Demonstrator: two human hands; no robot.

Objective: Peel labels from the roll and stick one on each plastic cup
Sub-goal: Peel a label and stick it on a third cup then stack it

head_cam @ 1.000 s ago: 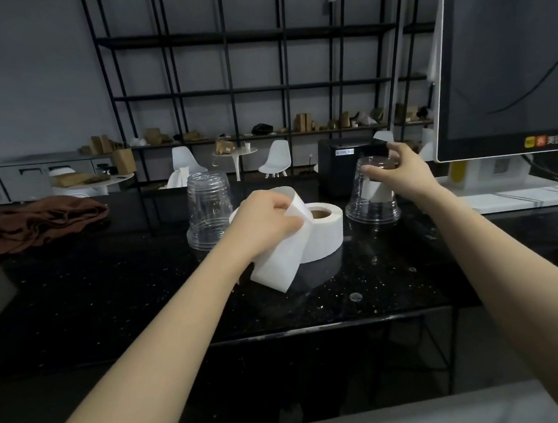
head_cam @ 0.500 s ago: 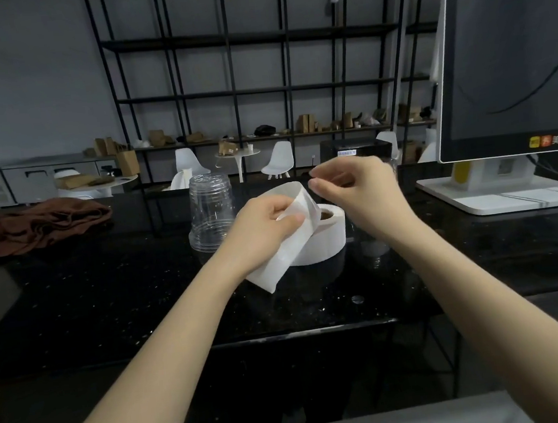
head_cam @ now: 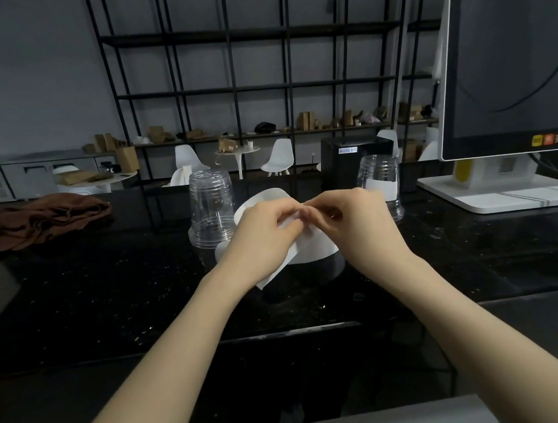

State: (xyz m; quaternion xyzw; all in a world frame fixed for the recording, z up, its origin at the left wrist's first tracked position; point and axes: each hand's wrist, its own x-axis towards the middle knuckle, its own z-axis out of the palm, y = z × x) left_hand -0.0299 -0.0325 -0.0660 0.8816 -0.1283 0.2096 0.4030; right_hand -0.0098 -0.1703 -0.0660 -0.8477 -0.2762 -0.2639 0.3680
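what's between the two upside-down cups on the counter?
Head view: the label roll with its loose strip, and both hands, left hand and right hand, pinching at the strip between unlabeled cup and labeled cup.

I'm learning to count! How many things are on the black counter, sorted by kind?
Cups: 2, left cup, right cup
Label roll: 1
Brown cloth: 1
Screen: 1
Black box: 1
Total: 6
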